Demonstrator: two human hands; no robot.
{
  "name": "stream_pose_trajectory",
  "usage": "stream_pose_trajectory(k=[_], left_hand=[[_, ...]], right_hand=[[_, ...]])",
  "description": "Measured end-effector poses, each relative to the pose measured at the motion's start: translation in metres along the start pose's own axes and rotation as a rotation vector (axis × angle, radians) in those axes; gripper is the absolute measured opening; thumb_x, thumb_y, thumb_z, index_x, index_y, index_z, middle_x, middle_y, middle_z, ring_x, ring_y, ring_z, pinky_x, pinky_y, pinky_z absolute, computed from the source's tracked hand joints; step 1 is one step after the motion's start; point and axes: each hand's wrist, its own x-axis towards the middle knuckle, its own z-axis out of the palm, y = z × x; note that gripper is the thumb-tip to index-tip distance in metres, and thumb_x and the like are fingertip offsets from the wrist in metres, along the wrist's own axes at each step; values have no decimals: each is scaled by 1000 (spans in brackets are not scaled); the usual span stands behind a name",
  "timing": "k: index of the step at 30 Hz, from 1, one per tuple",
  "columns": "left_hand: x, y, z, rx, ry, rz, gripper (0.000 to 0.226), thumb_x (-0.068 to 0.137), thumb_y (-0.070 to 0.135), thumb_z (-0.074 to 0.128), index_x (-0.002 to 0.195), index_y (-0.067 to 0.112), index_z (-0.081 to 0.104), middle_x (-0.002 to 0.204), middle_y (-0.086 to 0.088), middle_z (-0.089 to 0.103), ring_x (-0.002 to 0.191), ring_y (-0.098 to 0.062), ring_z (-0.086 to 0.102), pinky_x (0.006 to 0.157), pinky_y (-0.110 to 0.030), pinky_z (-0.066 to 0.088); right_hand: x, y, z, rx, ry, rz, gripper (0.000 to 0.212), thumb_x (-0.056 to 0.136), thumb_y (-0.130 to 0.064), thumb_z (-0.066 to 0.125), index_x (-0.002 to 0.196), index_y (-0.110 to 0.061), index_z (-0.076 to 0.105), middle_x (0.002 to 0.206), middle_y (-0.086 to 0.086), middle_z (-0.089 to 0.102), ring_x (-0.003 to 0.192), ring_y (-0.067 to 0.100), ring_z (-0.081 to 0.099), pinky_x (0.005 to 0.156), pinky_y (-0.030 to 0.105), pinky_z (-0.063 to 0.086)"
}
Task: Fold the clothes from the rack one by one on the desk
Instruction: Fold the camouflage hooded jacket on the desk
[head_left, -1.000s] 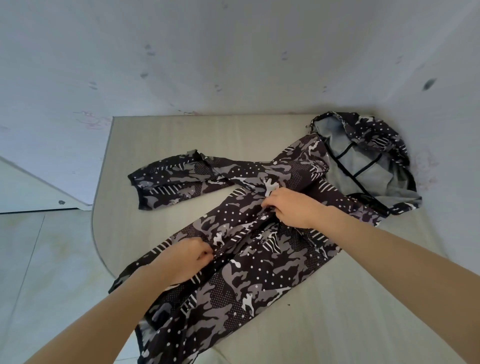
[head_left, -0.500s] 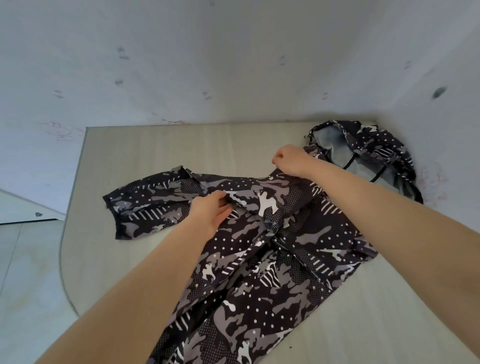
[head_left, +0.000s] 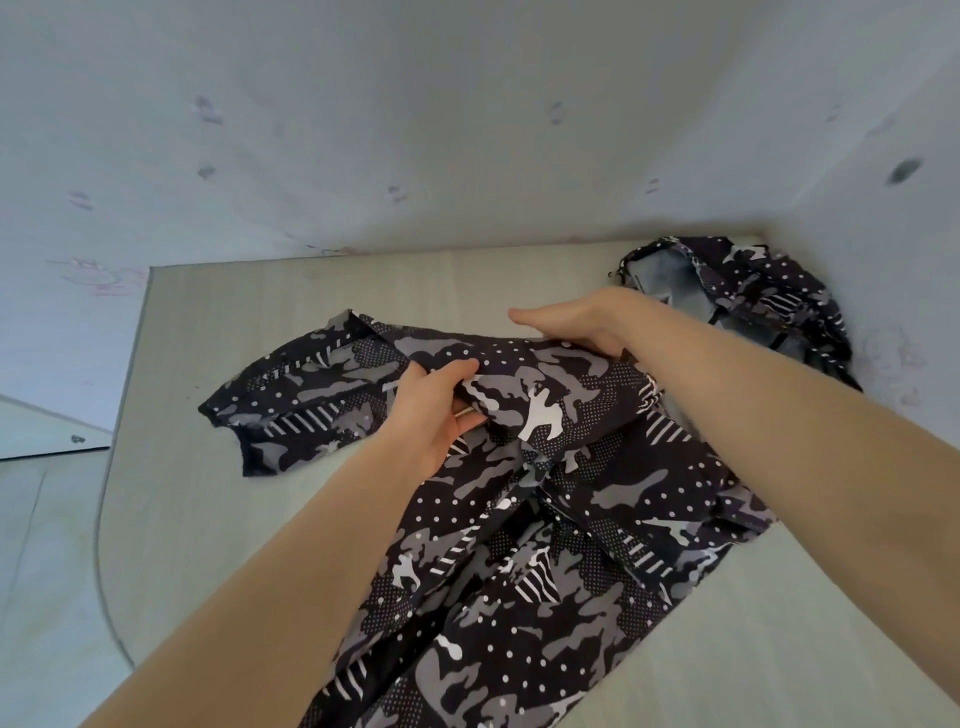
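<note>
A black, grey and white camouflage hooded jacket (head_left: 587, 525) lies spread on the pale wooden desk (head_left: 218, 525). One sleeve (head_left: 301, 400) stretches out to the left, and the hood (head_left: 753, 291) is bunched in the far right corner with its grey lining showing. My left hand (head_left: 431, 410) pinches a fold of fabric where that sleeve meets the body, thumb on top. At the jacket's far edge near the shoulder, my right hand (head_left: 576, 322) has its fingers curled onto the cloth and its thumb pointing left.
The desk stands in a corner, with a white wall (head_left: 467, 130) behind it and another on the right. Its rounded left edge drops to a tiled floor (head_left: 41, 571). Bare desk surface shows at the far left and near right.
Both hands went from the jacket's middle seam up to the sleeve and shoulder. My left hand now pinches a fold there, and my right hand has shifted left along the far edge.
</note>
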Motion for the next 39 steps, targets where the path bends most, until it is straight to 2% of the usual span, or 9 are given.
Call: stream_pose_trajectory(k=[4,9,13,18,22,26,32,35,39], left_hand=[[-24,1,19,86,-53,71,30,92,4,59,119,11,49,110,-12,71,96,-27,71,81,-45,59],[-58,-14,44,348,-150,179,16,98,16,55,111,12,62,103,-2,75,97,-19,71,88,-40,56],[-80,-39,56,544,-207,176,21,102,29,46,106,16,63,106,-1,74,97,-17,71,89,-35,56],[-95,-80,57,654,-244,54,33,103,36,39,128,17,49,117,-2,66,101,-20,68,91,-43,56],[-89,-113,55,624,-196,-145,40,102,39,39,131,14,49,117,-8,67,98,-26,70,86,-45,57],[-81,-137,49,551,-122,-305,25,101,19,48,120,3,52,113,-17,65,96,-32,69,82,-47,58],[-82,-137,47,686,-183,-339,13,94,1,55,106,4,58,107,-13,69,96,-25,69,85,-41,57],[-76,-109,42,843,-214,-339,19,90,10,65,108,6,60,102,-12,73,93,-22,71,86,-37,57],[-53,-64,35,729,19,-162,25,88,20,67,102,0,63,91,-16,74,77,-25,74,70,-37,62]], right_hand=[[-29,26,-11,325,4,-212,58,94,-60,40,116,-10,61,118,11,67,104,29,66,87,40,53],[-76,83,-14,459,115,-415,41,98,-43,44,123,-13,57,120,7,66,108,26,65,90,45,52],[-96,132,1,335,364,-397,41,84,-51,59,113,-21,59,124,5,63,108,23,61,80,43,52],[-103,186,33,-41,656,-345,20,94,-38,55,104,-21,55,90,-4,55,83,18,56,61,24,42],[-85,223,57,-49,703,-290,17,96,-28,54,108,-17,54,99,0,56,90,19,57,71,28,43],[-62,244,78,-83,689,-233,8,96,-26,55,99,-19,52,100,4,58,82,17,56,67,27,40],[-46,252,85,-114,666,-202,11,95,-23,56,93,-14,50,113,10,61,101,29,58,84,32,42],[-54,244,83,-173,718,-175,24,93,-21,55,114,-12,50,105,6,58,103,28,57,80,33,43],[-66,218,99,-354,997,-268,36,92,-18,53,126,-11,43,121,8,49,108,27,51,88,39,48]])
